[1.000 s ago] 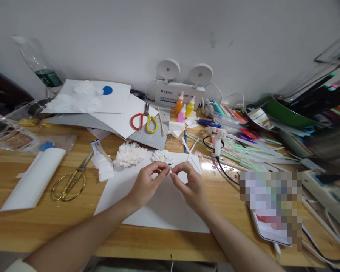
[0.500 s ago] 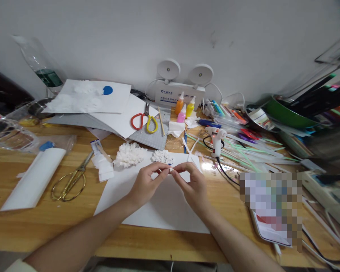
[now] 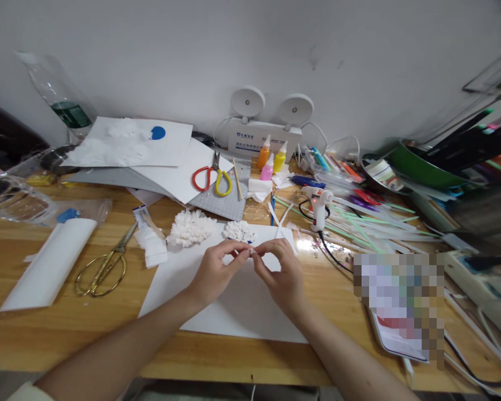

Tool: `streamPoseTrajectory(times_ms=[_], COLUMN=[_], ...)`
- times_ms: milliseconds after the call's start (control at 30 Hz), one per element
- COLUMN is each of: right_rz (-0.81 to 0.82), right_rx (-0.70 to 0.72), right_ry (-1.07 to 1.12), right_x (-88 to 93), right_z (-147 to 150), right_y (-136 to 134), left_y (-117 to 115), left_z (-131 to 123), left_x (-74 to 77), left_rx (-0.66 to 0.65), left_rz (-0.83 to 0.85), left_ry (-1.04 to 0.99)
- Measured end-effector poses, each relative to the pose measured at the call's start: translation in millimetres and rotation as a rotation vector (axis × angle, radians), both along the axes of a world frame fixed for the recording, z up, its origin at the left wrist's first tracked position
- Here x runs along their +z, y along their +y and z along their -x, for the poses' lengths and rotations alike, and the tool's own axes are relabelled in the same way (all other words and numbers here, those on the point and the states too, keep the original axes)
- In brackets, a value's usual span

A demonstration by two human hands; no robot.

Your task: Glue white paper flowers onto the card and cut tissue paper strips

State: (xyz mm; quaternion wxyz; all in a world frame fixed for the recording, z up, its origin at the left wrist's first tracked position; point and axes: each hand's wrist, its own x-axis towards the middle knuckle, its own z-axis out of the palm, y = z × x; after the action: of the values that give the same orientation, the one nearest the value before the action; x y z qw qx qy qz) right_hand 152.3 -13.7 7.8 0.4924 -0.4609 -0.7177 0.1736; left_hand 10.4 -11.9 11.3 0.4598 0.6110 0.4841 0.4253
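My left hand and my right hand meet fingertip to fingertip over a white sheet of paper on the wooden table. Both pinch a tiny white scrap between thumb and forefinger. Just beyond the fingers lies a small white fluffy clump, and a larger white fluffy clump sits to its left. A small stack of folded white tissue lies further left.
Gold scissors and a white paper roll lie at left. Red-and-yellow scissors rest on a grey mat. A white glue gun, paint bottles, many straws and a phone crowd the right.
My right hand has shifted slightly left and its fingers have closed in a little on the scrap. My left hand has hardly moved.
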Motion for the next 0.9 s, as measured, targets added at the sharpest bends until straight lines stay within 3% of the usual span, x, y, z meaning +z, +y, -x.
streamPoseTrajectory(times_ms=[200, 433, 633, 767, 900], right_rz=[0.005, -0.100, 0.061, 0.116, 0.150], right_rx=[-0.023, -0.039, -0.031, -0.017, 0.010], right_ry=[0.010, -0.014, 0.043, 0.090, 0.106], right_x=[-0.9, -3.1, -3.6, -2.5, -2.7], right_z=[0.9, 3.2, 0.2, -1.3, -0.8], right_y=[-2.2, -1.8, -1.2, -1.7, -2.2], left_y=[0.2, -2.3, -3.0, -3.4, -3.7], left_z=[-0.3, -0.9, -3.5, -3.3, -2.4], left_x=[-1.0, -1.5, -0.5, 0.9, 1.3], left_rx=[0.012, 0.035, 0.098, 0.152, 0.138], left_rz=[0.007, -0.010, -0.082, -0.231, -0.238], left_ry=[-0.009, 0.004, -0.051, 0.012, 0.053])
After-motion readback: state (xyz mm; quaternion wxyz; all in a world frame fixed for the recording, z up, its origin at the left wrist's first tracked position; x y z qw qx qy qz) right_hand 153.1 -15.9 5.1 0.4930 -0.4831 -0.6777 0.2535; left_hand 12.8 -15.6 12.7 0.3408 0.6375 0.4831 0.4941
